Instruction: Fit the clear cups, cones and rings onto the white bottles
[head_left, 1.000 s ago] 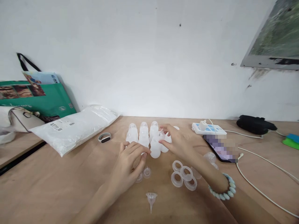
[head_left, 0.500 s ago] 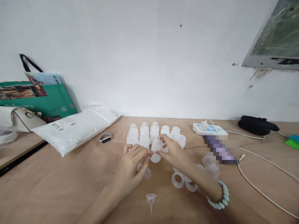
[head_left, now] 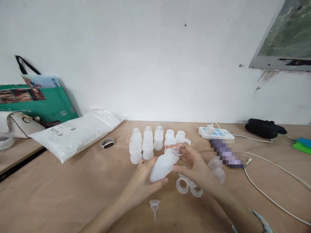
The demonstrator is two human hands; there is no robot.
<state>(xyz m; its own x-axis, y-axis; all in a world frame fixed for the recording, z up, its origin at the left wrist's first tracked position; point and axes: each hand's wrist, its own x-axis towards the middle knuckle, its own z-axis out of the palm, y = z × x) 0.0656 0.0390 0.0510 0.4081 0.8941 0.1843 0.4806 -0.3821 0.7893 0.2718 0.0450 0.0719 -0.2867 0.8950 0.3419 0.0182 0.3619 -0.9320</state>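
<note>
A milky white baby bottle (head_left: 160,169) is tilted up off the table, its top leaning to the right. My left hand (head_left: 143,181) wraps round the body, thumb in front. At the neck, my right hand (head_left: 194,163) curls its fingers about the clear teat (head_left: 176,150), with the thumb near the collar. Behind stand several capped bottles (head_left: 148,142) in rows, and beside them uncapped bottles (head_left: 170,137), partly covered by my right hand. A loose clear teat (head_left: 155,205) lies in front. Ring collars (head_left: 182,185) and clear domed caps (head_left: 220,175) lie to the right.
On the left are a white plastic parcel (head_left: 77,132), a wristband (head_left: 107,143) and a green bag (head_left: 55,102). A power strip (head_left: 216,132), a blurred purple object (head_left: 227,153), a white cable (head_left: 264,195) and a black pouch (head_left: 263,130) occupy the right. The wall rises behind.
The bottle has come up off the table towards me and tipped over to the right. My left hand has closed round its body, while my right hand stays at its top.
</note>
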